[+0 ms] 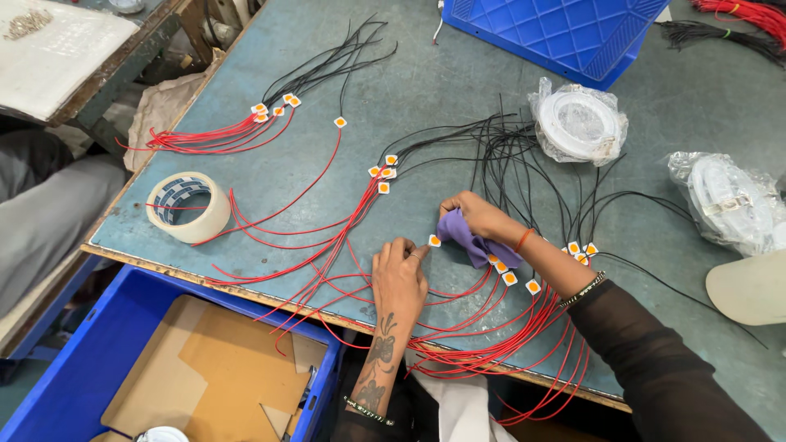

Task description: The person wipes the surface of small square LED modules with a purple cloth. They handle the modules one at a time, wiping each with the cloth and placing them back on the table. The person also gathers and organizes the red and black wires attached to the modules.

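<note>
My left hand (399,274) rests on the grey-green table (270,164), its fingertips pinching a small square white-and-orange chip (434,241) that has red and black wires attached. My right hand (479,217) is closed on a purple cloth (471,237) pressed right beside that chip. More such wired chips lie in a cluster above (383,173), another group (512,274) under my right forearm, and a further group at the far left (274,106). Red wires (483,344) trail over the near table edge.
A roll of tape (188,206) sits at the table's left edge. Two plastic-wrapped white round fixtures (580,121) (729,200) lie at the right. A blue crate (565,33) stands at the back; another blue crate with cardboard (205,368) is below the near edge.
</note>
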Tool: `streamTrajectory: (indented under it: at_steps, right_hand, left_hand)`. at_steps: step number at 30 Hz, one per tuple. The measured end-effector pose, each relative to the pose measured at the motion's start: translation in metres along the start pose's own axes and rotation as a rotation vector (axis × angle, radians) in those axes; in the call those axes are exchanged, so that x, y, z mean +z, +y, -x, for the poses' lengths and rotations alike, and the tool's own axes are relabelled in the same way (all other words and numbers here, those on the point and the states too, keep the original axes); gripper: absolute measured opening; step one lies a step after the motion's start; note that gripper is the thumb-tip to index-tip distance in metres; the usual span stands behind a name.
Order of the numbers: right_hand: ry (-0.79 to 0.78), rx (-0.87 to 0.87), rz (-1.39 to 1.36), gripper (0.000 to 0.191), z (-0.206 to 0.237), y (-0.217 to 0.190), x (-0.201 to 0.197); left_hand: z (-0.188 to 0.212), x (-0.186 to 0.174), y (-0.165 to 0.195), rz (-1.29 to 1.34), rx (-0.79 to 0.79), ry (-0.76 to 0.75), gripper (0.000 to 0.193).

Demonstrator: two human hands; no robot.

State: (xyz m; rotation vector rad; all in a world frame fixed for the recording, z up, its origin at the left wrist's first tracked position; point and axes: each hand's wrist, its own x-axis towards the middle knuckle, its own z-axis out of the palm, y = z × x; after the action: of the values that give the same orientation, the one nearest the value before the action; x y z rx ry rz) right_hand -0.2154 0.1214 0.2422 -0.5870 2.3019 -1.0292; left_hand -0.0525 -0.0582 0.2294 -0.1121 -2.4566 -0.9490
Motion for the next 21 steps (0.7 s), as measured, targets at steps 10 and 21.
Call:
streamTrajectory:
  at_steps: [10,21]
  right_hand:
    - [-0.113,-0.259,-0.088,0.009,0.003,0.007,-0.008]
    - [0.021,-0.050,-0.105,0.018,0.003,0.006,0.006]
  left_hand:
    - [-0.002,-0.001,-0.001,-0.009,0.003,0.005,0.040]
    - [-0.002,-0.001,-0.001,-0.012,0.010,0.009,0.039]
